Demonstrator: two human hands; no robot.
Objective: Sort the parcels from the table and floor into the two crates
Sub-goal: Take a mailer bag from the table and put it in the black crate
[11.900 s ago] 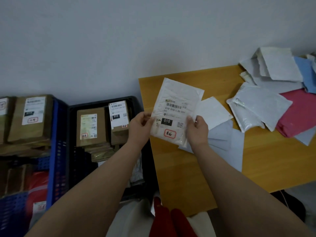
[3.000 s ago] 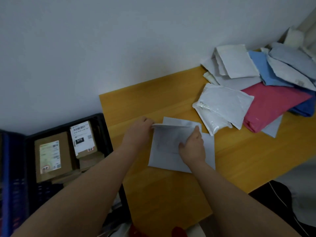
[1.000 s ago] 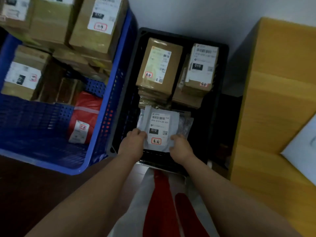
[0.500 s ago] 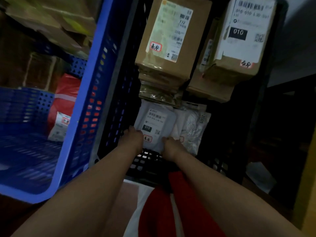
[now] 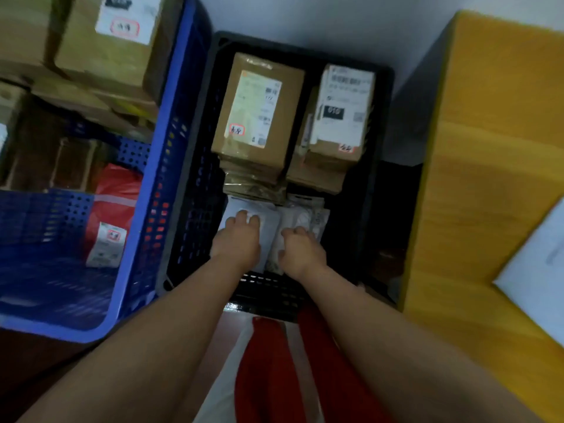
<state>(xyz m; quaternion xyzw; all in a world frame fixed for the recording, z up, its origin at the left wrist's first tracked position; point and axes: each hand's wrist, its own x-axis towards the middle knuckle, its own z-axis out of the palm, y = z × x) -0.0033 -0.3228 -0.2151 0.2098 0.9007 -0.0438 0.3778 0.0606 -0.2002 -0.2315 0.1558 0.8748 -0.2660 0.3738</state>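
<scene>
Left hand [image 5: 239, 239] pressed flat on white mailer [image 5: 270, 221]; right hand [image 5: 300, 251] grip unclear. Black crate [image 5: 383, 123] part-filled; one envelope [image 5: 540, 264] at 3 o'clock on table [image 5: 488, 148], unsorted.

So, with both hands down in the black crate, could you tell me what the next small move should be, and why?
Probably lift both hands clear: the left hand rests flat on the white mailer, already lying inside the black crate, and the right hand holds nothing.
</scene>
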